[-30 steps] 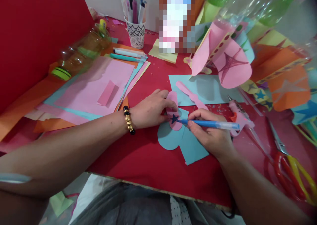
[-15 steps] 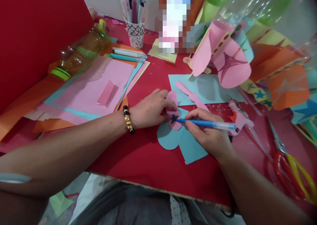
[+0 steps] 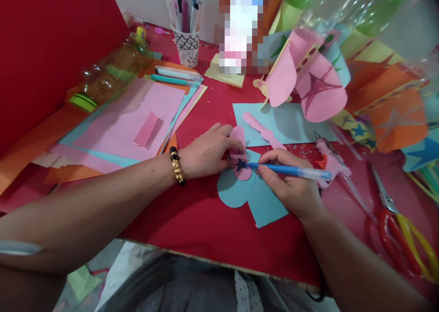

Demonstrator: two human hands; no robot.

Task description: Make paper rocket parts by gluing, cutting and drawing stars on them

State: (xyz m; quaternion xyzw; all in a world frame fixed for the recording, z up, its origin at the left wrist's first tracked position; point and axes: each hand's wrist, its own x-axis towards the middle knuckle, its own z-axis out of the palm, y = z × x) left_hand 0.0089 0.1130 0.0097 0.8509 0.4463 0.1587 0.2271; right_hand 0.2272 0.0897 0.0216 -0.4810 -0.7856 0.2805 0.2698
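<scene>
A blue felt-tip pen (image 3: 286,170) is pinched in my right hand (image 3: 293,190), its tip at a dark blue star (image 3: 240,164) drawn on a rounded pink paper cutout (image 3: 244,174). My left hand (image 3: 213,149), fingers bent, holds that cutout down; its fingers cover part of the pink paper. Beneath the cutout lies a light blue paper piece with a rounded lobe (image 3: 231,192) and a straight-edged part (image 3: 268,207). Just beyond my right hand, a pink paper strip (image 3: 262,130) rests on a light blue sheet (image 3: 291,115).
Scissors (image 3: 389,211) and a pink glue gun (image 3: 331,158) lie at the right. Decorated bottles with paper fins (image 3: 320,85) stand behind. Stacked paper (image 3: 126,124), a clear bottle (image 3: 103,81), loose pens (image 3: 174,80) and a pen cup (image 3: 187,46) occupy the left and back.
The pen's rear end has swung slightly right and my right hand has shifted a little. My left hand stays in place on the pink cutout.
</scene>
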